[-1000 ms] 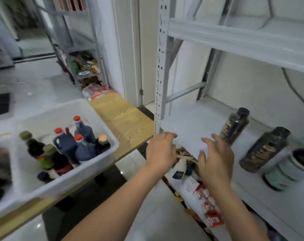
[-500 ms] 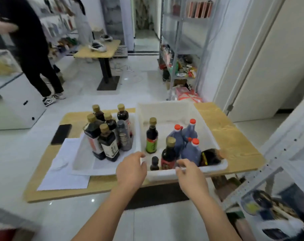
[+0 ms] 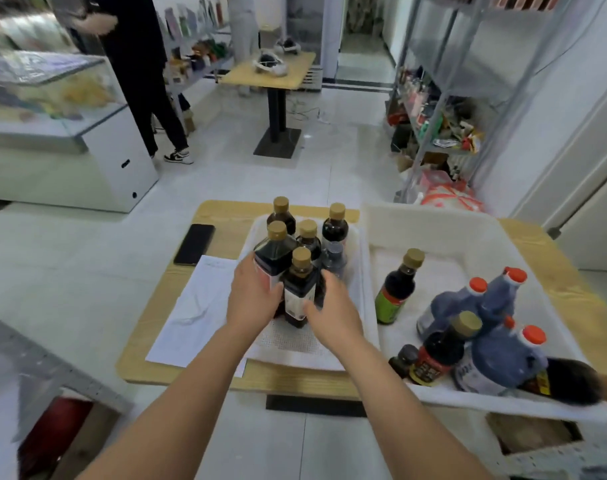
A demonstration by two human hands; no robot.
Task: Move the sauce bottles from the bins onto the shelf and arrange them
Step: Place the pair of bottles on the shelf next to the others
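Several dark sauce bottles with tan caps stand in the left white bin (image 3: 295, 348). My left hand (image 3: 253, 296) wraps the side of a large dark bottle (image 3: 272, 254) at the group's left. My right hand (image 3: 330, 310) closes on the nearest dark bottle (image 3: 300, 289), thumb on its label, fingers blurred behind it. The right white bin (image 3: 433, 220) holds an upright green-label bottle (image 3: 397, 289), blue red-capped jugs (image 3: 496, 351), a red-label bottle (image 3: 440, 348) and a dark bottle lying on its side (image 3: 569, 381).
Both bins sit on a wooden table (image 3: 219, 216) with a black phone (image 3: 194, 244) and a paper sheet (image 3: 194, 313). A corner of perforated metal shelving (image 3: 544, 452) shows at the bottom right. A person in black (image 3: 139, 64) stands at the back left near a display case.
The view swung from the shelf to the table. My hands went from the right bin's front rim into the left bin and closed on two dark bottles.
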